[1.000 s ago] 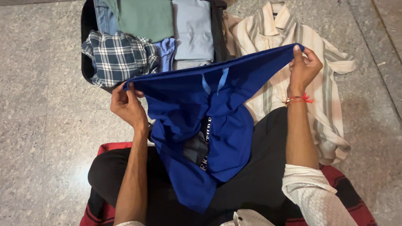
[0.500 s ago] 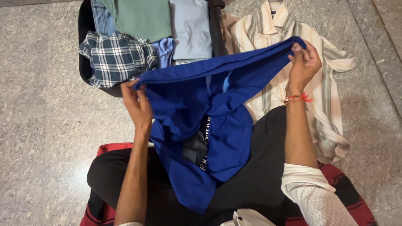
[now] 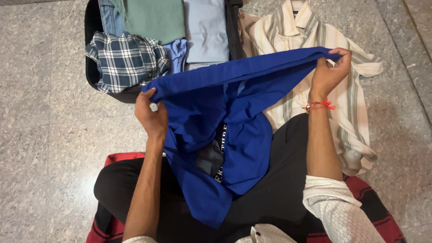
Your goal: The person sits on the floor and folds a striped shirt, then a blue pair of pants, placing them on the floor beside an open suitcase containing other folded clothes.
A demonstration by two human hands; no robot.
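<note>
Grey speckled stone floor (image 3: 45,135) all around me. I sit cross-legged on a red and black blanket (image 3: 118,158), black trousers (image 3: 279,189) over my knees.

Open dark suitcase (image 3: 92,72) straight ahead, its near edge just beyond my left hand. Packed inside: folded green garment (image 3: 153,18), pale blue garment (image 3: 207,31) beside it, a strip of denim (image 3: 105,13) along the left wall, a navy and white plaid shirt (image 3: 123,60) bunched at the near corner.

Cream shirt with grey-green stripes (image 3: 351,103) lies spread flat on the floor to the right of the suitcase, collar pointing away from me, partly behind my right forearm.

Blue shirt (image 3: 234,117) hangs between my two hands, top edge pulled into a taut line slanting up from left to right. The body of it droops down over my lap; a dark label patch shows near the middle fold.

Left hand (image 3: 153,114): low, near my knee, forearm running straight up from the bottom of the view, fingers pinched shut on the left end of the blue cloth.

Right hand (image 3: 330,72): raised higher and further out, wrist bent, fingers curled closed over the right end of the same edge. White sleeve pushed up past the elbow.

Hands well apart, the stretched cloth spanning the gap.

Red thread band (image 3: 318,105) circles my right wrist.
</note>
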